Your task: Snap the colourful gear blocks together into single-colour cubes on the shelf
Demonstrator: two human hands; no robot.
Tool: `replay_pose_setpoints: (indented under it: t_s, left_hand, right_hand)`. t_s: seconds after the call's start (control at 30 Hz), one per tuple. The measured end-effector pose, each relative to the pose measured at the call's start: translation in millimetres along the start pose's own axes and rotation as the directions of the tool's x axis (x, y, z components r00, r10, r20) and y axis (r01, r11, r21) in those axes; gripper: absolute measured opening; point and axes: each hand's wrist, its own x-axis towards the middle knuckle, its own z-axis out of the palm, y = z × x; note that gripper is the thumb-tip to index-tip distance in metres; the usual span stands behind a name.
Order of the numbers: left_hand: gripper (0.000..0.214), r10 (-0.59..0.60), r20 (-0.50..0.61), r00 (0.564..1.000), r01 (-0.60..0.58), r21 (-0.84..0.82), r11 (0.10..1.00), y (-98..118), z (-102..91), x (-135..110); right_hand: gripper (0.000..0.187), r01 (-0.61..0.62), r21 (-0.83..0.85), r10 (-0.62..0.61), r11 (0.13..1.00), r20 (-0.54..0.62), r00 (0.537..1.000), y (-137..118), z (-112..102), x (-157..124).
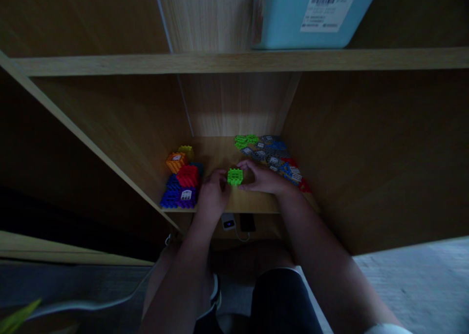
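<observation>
A small bright green interlocking block (235, 177) with notched edges and a window-like grid on top is between my two hands, over the middle of the shelf board. My left hand (213, 191) is at its left side, fingers curled in against it, with the thumb partly hidden. From the right, my right hand (262, 178) reaches its thumb and forefinger around the block's near and far corners in a wide pinch, leaving a gap at the palm. Left of my hands stand assembled cubes: orange (176, 162), red (188, 176) and purple (186, 196), with blue and yellow ones beside them.
Loose green pieces (246, 141) lie at the back. Grey, blue and red pieces (273, 156) spread along the right wall. Above, a light blue bin (304, 16) sits on the upper shelf (220, 63). Below are a white device (227, 221) and a dark phone-like slab (247, 222) with a cable.
</observation>
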Motion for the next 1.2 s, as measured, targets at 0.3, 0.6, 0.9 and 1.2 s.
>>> replay_pose_setpoints:
  t_s: [0.3, 0.6, 0.9, 1.2]
  left_hand:
    - [0.037, -0.020, 0.013, 1.000, 0.020, 0.001, 1.000, 1.4, -0.9, 0.6]
    - [0.036, -0.012, -0.001, 1.000, 0.012, 0.001, 1.000, 0.7, 0.0, -0.2]
    - [0.036, 0.009, -0.002, 1.000, -0.009, 0.006, 1.000, 1.1, -0.1, 0.1]
    - [0.036, -0.002, 0.006, 1.000, 0.002, 0.013, 1.000, 3.4, -1.2, 0.2]
  right_hand:
    - [0.063, 0.033, -0.024, -0.033, 0.999, -0.001, 0.999, 1.0, -2.2, -1.6]
    - [0.062, 0.009, 0.018, -0.010, 1.000, 0.011, 1.000, 4.2, -2.1, -2.6]
    - [0.054, 0.015, -0.026, -0.016, 1.000, -0.007, 1.000, -3.1, -3.3, -1.6]
    - [0.055, 0.026, -0.020, -0.026, 0.999, -0.008, 1.000, 0.5, -1.3, -1.8]
